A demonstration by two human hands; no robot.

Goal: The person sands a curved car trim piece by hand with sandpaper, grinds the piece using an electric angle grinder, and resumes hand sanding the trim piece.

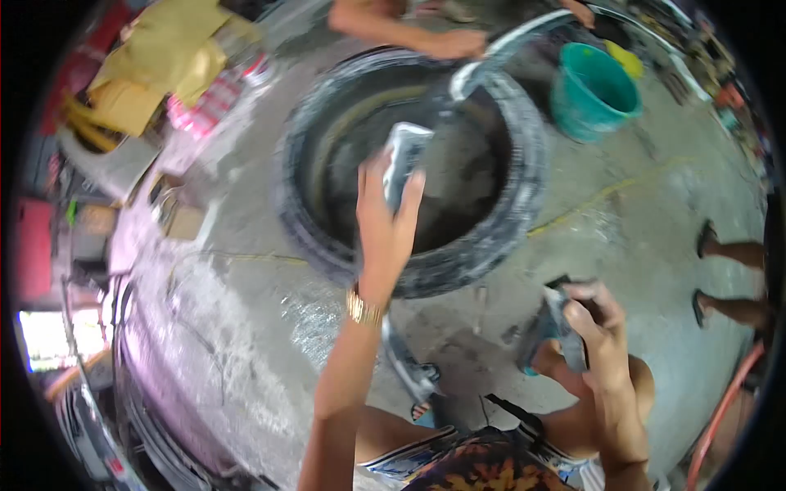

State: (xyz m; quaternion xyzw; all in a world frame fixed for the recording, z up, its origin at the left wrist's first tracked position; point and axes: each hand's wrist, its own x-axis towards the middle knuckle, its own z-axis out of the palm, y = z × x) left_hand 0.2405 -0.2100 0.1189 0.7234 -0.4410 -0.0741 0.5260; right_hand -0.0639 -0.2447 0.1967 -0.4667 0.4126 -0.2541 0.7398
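A large black tire (524, 176) lies flat on the concrete floor. Over its opening, my left hand (385, 204), with a gold bracelet at the wrist, is closed around a flat grey rectangular piece (407, 159) with a whitish edge. Lower right, near my knee, my right hand (602, 327) grips a long, flat grey piece (571, 344) between thumb and fingers. Both pieces are blurred, so their material is unclear. Beyond the tire, another person's hands (458, 44) hold a curved dark strip (512, 45) whose near end reaches over the tire.
A green bucket (591, 102) stands right of the tire. Yellow sacks (160, 53) and pink-wrapped items (205, 106) are at the upper left. Another person's feet (708, 307) show at the right. A yellow line (598, 195) crosses the floor, and cables (155, 417) lie lower left.
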